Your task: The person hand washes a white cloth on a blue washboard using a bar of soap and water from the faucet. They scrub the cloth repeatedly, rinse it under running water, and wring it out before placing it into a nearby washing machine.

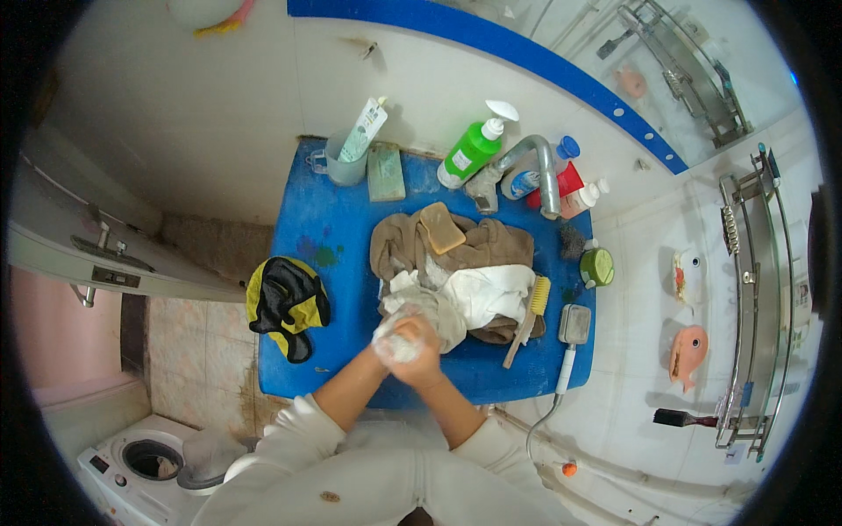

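Over the front of the blue counter (460,388), my left hand (388,334) and my right hand (423,358) are pressed together around a bunched, soapy white cloth (402,347). Foam and motion blur hide some fingers. From my grip the cloth seems to run into a wet off-white fabric (439,315) just beyond. Behind it lies a folded brown towel (395,243) with a yellowish bar of soap (442,228) on top. A white cloth (490,292) covers the towel's near right part. A yellow-bristled scrub brush (539,296) leans at its right edge.
A metal faucet (544,174) arches over the back right, beside a green pump bottle (472,154). A clear mug (345,164) holds a tube. Black-and-yellow fabric (287,306) hangs over the left edge; a shower head (574,325) lies right. An open front-loading washer (141,454) stands lower left.
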Demonstrator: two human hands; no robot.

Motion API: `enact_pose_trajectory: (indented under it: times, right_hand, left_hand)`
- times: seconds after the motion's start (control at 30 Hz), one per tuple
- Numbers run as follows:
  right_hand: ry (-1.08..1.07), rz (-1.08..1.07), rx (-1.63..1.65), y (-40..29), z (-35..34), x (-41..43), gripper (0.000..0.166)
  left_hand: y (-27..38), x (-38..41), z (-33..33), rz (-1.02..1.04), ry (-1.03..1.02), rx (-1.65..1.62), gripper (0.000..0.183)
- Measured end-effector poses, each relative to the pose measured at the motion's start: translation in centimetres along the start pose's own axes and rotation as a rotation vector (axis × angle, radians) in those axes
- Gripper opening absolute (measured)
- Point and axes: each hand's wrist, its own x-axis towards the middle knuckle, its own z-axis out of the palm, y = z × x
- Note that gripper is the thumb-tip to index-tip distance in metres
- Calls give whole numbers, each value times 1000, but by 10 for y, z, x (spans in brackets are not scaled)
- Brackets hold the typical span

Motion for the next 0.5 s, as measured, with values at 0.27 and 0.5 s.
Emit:
enact_pose_trajectory:
  times: [0.27, 0.5]
  right_hand:
    - [-261, 574, -59, 38, -43, 31, 61]
    - [-187, 228, 209, -22, -59, 82, 76]
  left_hand:
    - [26, -25, 110, 400, 304, 685, 36]
    - [25, -33, 166, 234, -47, 1032, 54]
